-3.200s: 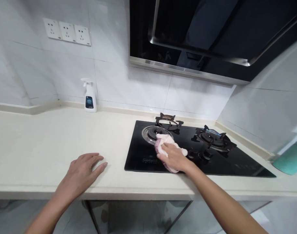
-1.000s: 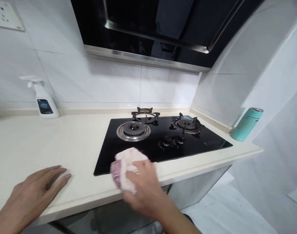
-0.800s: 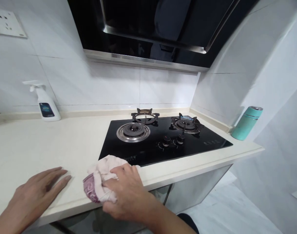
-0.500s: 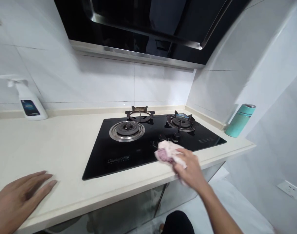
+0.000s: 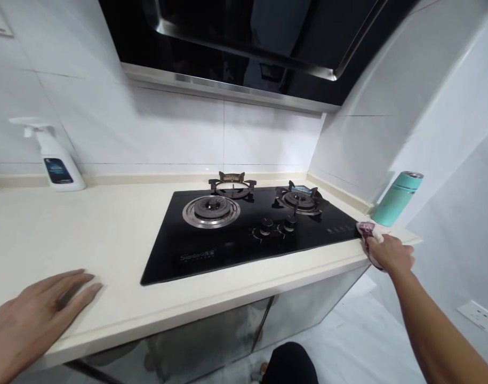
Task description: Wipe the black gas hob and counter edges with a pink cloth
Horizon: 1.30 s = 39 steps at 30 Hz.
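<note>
Since half a second ago the right hand (image 5: 390, 255) is carrying the cloth (image 5: 366, 232) off the knob area and out to the far right end of the stove (image 5: 228, 250). The cloth is now sitting at the stove's front right corner, on the strip of counter (image 5: 87, 234) just beside the black glass. The right hand is clenching it, fingers bunched over the pink fabric, with a patterned edge sticking out toward the glass. The right arm is stretching out nearly straight from the lower right.

The left hand (image 5: 39, 314) is keeping its place on the counter near the front edge, well left of the stove. It is lying palm down with the fingers spread flat, gripping nothing.

On the stove, the left burner (image 5: 210, 209) is showing bare, without its grate. A loose grate (image 5: 232, 184) is resting behind it at the back edge. The right burner (image 5: 300, 199) is wearing its grate. Two knobs (image 5: 266, 226) are standing between the burners and the front edge.

A teal flask (image 5: 398, 198) is leaning against the right wall, near the cloth but apart from it. A white spray bottle (image 5: 54, 160) is standing upright at the back wall, far to the left. The black hood (image 5: 244, 37) is hanging over the stove. A wall socket (image 5: 478, 314) is showing low at the right.
</note>
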Each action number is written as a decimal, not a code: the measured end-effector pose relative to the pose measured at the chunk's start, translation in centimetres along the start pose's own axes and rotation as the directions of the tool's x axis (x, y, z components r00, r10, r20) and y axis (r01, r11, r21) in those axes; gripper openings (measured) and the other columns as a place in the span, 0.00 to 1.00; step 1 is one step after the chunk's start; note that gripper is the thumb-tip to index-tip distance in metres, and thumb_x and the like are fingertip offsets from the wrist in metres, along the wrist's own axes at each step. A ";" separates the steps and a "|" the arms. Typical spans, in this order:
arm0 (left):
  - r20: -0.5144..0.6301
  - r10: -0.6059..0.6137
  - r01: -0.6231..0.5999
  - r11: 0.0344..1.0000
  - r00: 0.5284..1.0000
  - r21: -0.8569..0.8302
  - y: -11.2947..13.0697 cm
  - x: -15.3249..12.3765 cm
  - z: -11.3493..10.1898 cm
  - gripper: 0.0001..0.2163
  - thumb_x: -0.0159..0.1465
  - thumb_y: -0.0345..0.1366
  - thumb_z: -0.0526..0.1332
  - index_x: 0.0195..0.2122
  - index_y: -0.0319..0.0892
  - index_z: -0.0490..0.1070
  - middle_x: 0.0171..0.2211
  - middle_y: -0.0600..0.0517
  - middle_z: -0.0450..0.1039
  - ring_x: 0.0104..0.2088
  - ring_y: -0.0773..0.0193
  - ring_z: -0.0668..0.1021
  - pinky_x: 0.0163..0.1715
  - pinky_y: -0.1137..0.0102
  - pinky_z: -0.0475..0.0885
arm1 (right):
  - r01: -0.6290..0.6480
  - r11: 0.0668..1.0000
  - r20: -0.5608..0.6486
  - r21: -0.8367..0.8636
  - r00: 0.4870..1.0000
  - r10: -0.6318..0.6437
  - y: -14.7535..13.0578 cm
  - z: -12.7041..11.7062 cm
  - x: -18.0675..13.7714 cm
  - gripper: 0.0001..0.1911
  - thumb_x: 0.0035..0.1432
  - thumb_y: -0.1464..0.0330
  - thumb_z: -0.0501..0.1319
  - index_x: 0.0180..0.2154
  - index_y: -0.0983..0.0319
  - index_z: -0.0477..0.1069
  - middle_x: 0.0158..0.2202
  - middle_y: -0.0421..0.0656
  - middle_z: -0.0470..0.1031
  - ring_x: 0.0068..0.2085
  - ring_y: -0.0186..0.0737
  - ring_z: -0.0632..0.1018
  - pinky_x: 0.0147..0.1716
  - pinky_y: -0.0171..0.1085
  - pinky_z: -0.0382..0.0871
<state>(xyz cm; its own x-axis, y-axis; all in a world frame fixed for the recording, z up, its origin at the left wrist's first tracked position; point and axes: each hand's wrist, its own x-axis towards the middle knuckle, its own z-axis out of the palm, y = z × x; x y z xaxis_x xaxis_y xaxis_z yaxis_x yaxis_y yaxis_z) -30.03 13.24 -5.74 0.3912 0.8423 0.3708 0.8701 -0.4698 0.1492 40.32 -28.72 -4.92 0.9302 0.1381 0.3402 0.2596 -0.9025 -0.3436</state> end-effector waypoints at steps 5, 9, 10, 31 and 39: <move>0.102 0.034 -0.030 0.998 0.994 -0.046 2.2 -0.8 -1.9 0.29 0.65 0.61 0.49 0.49 0.47 0.80 0.56 0.48 0.80 0.60 0.46 0.76 0.60 0.53 0.69 | 0.104 0.994 0.032 0.035 0.994 -0.106 -4.1 0.2 -7.3 0.29 0.63 0.51 0.51 0.51 0.63 0.78 0.54 0.64 0.75 0.57 0.73 0.72 0.46 0.59 0.68; 0.110 0.047 -0.045 0.999 0.993 -0.022 2.8 -1.3 -2.4 0.27 0.69 0.57 0.49 0.51 0.46 0.79 0.58 0.49 0.78 0.62 0.48 0.74 0.61 0.55 0.67 | 0.337 0.939 -0.051 0.063 0.941 -0.334 -9.3 0.1 -16.3 0.26 0.62 0.52 0.52 0.49 0.61 0.77 0.55 0.58 0.74 0.55 0.69 0.72 0.50 0.62 0.66; 0.109 0.056 -0.053 0.998 0.992 -0.024 2.8 -1.4 -2.4 0.26 0.69 0.56 0.50 0.51 0.46 0.79 0.59 0.48 0.77 0.62 0.48 0.74 0.61 0.55 0.67 | 0.397 0.913 -0.068 0.091 0.917 -0.392 -10.9 0.1 -18.8 0.25 0.63 0.52 0.53 0.48 0.61 0.77 0.56 0.58 0.74 0.55 0.69 0.71 0.50 0.63 0.65; -0.289 0.541 -0.600 0.585 0.790 -0.545 22.6 -6.0 -5.2 0.14 0.72 0.40 0.60 0.56 0.47 0.73 0.63 0.42 0.70 0.64 0.53 0.71 0.63 0.56 0.68 | 0.213 0.238 0.097 0.947 0.518 -0.850 -21.1 -4.0 -32.3 0.28 0.75 0.55 0.48 0.70 0.55 0.49 0.67 0.51 0.68 0.67 0.47 0.70 0.65 0.52 0.64; 0.049 0.626 -0.614 0.776 0.779 -0.142 27.7 -7.0 -3.3 0.26 0.56 0.39 0.76 0.54 0.42 0.72 0.50 0.39 0.75 0.51 0.43 0.76 0.50 0.51 0.70 | 0.284 0.292 0.036 0.913 0.658 -0.752 -20.1 -1.1 -24.5 0.20 0.67 0.56 0.53 0.53 0.59 0.69 0.50 0.50 0.80 0.46 0.46 0.82 0.49 0.48 0.74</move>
<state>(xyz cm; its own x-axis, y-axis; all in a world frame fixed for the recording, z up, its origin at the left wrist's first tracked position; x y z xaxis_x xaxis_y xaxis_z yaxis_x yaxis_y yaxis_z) -9.62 -6.55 -1.19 0.8637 0.3750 0.3368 0.3921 -0.9197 0.0185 12.03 -14.44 -5.43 0.4264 0.7843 0.4506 0.5770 0.1477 -0.8033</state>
